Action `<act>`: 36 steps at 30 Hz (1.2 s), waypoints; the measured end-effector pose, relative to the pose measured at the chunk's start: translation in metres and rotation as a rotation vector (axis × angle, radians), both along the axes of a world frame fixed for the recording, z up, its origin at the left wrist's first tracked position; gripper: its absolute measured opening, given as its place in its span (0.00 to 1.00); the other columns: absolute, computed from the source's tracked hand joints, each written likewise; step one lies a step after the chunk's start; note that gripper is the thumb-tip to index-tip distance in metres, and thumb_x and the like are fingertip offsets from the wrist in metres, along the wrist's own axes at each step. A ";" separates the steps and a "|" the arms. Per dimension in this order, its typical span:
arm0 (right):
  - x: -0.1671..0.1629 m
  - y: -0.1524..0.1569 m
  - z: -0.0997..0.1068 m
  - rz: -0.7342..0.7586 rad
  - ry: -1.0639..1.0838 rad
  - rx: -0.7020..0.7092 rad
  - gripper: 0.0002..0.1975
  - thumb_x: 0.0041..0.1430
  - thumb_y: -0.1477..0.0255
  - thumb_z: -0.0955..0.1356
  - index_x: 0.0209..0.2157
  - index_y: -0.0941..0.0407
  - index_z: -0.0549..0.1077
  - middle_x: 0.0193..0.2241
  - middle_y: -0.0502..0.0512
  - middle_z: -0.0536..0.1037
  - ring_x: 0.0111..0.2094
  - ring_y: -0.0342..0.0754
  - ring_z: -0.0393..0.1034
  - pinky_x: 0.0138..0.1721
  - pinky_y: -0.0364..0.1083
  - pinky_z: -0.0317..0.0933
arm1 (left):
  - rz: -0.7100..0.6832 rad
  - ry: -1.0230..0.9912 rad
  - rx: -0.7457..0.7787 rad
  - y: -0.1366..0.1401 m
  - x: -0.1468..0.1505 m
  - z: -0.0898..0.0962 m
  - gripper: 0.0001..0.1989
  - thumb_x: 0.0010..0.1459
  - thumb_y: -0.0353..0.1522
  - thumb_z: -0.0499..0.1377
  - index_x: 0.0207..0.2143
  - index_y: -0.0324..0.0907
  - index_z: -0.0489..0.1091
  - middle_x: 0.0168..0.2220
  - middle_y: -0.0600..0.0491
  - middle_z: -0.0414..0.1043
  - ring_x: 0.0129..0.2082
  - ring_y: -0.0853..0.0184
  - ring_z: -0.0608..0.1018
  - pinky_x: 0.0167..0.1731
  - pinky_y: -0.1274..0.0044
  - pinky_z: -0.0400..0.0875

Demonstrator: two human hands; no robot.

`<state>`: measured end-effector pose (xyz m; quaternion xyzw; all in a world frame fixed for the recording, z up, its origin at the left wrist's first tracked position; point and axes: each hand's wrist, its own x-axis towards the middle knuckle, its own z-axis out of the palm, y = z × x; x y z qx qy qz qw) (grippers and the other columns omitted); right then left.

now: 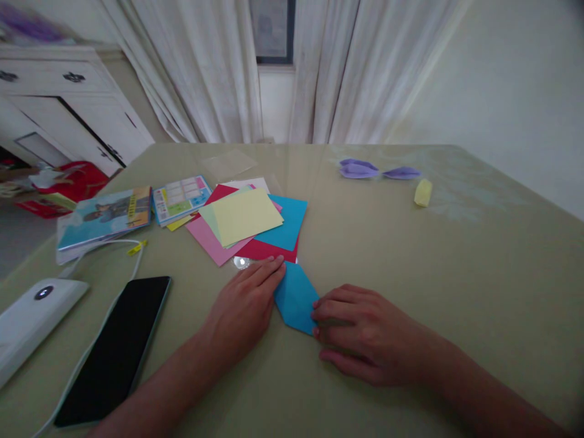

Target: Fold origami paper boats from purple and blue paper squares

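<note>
A folded sheet of blue origami paper (294, 298) lies on the table between my two hands, its corners folded into a many-sided shape. My left hand (249, 298) holds its upper left edge, fingers together and pressed down on it. On the opposite side my right hand (358, 331) grips the right edge with bent fingertips. The thumb side of each hand is partly hidden. Just beyond the left fingertips is a loose stack of coloured paper, with a pale yellow sheet (246, 216) on top, a blue sheet (285, 225) and a red sheet (269, 249) beneath.
A black phone (114, 353) lies by my left forearm, near a white power bank (36, 322) and its white cable (98, 331). Booklets (107, 216) sit at the left. Purple folded paper pieces (359, 169) and a yellow folded piece (423, 193) lie at the far right.
</note>
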<state>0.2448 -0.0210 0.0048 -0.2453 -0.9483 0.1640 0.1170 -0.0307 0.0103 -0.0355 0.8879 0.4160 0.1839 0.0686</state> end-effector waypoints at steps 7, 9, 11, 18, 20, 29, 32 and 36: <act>0.013 0.014 -0.008 -0.067 0.060 0.061 0.13 0.75 0.67 0.68 0.35 0.54 0.81 0.46 0.58 0.83 0.49 0.53 0.76 0.55 0.55 0.67 | 0.096 -0.088 -0.131 0.008 -0.004 0.007 0.14 0.73 0.34 0.59 0.58 0.44 0.73 0.54 0.45 0.77 0.53 0.53 0.78 0.54 0.59 0.76; 0.018 0.019 -0.011 -0.104 0.089 0.059 0.13 0.74 0.66 0.69 0.35 0.54 0.81 0.50 0.60 0.82 0.51 0.54 0.76 0.56 0.55 0.68 | 0.110 -0.114 -0.146 0.009 -0.004 0.005 0.16 0.71 0.35 0.62 0.59 0.45 0.72 0.53 0.46 0.75 0.53 0.53 0.76 0.54 0.59 0.74; 0.022 0.022 -0.013 -0.151 0.110 0.034 0.12 0.73 0.65 0.70 0.35 0.54 0.82 0.53 0.60 0.81 0.52 0.54 0.76 0.56 0.55 0.69 | 0.117 -0.119 -0.146 0.009 -0.004 0.003 0.17 0.70 0.35 0.63 0.59 0.46 0.72 0.53 0.47 0.74 0.53 0.53 0.75 0.55 0.58 0.73; 0.014 0.025 -0.019 -0.360 0.171 -0.110 0.13 0.67 0.60 0.75 0.34 0.55 0.78 0.51 0.60 0.79 0.52 0.56 0.74 0.55 0.56 0.67 | 0.151 -0.086 -0.141 0.010 -0.002 0.000 0.10 0.72 0.34 0.60 0.53 0.44 0.72 0.51 0.46 0.73 0.53 0.51 0.73 0.54 0.56 0.70; 0.013 0.027 -0.021 -0.418 0.177 -0.166 0.14 0.66 0.59 0.76 0.36 0.55 0.77 0.52 0.61 0.78 0.53 0.57 0.73 0.56 0.56 0.67 | 0.164 -0.079 -0.134 0.011 -0.001 -0.002 0.10 0.73 0.32 0.59 0.55 0.44 0.72 0.52 0.46 0.73 0.53 0.52 0.73 0.53 0.56 0.70; 0.019 0.042 -0.037 -0.640 0.249 -0.074 0.07 0.71 0.74 0.66 0.47 0.55 0.76 0.49 0.62 0.77 0.53 0.57 0.72 0.57 0.59 0.66 | 0.172 -0.079 -0.105 0.014 0.000 -0.007 0.15 0.75 0.27 0.49 0.54 0.42 0.73 0.51 0.45 0.75 0.51 0.54 0.74 0.53 0.59 0.71; 0.020 0.050 -0.045 -0.712 0.287 -0.046 0.14 0.69 0.79 0.62 0.50 0.55 0.76 0.48 0.61 0.78 0.52 0.56 0.72 0.57 0.59 0.65 | 0.166 -0.082 -0.106 0.017 0.001 -0.006 0.17 0.75 0.26 0.46 0.54 0.41 0.73 0.50 0.44 0.76 0.51 0.54 0.75 0.53 0.60 0.72; 0.018 0.060 -0.042 -0.739 0.244 -0.075 0.12 0.71 0.73 0.64 0.51 0.55 0.77 0.49 0.61 0.78 0.53 0.56 0.72 0.58 0.58 0.64 | 0.161 -0.088 -0.096 0.016 0.002 -0.005 0.13 0.75 0.35 0.54 0.55 0.41 0.74 0.50 0.44 0.76 0.50 0.54 0.76 0.53 0.60 0.74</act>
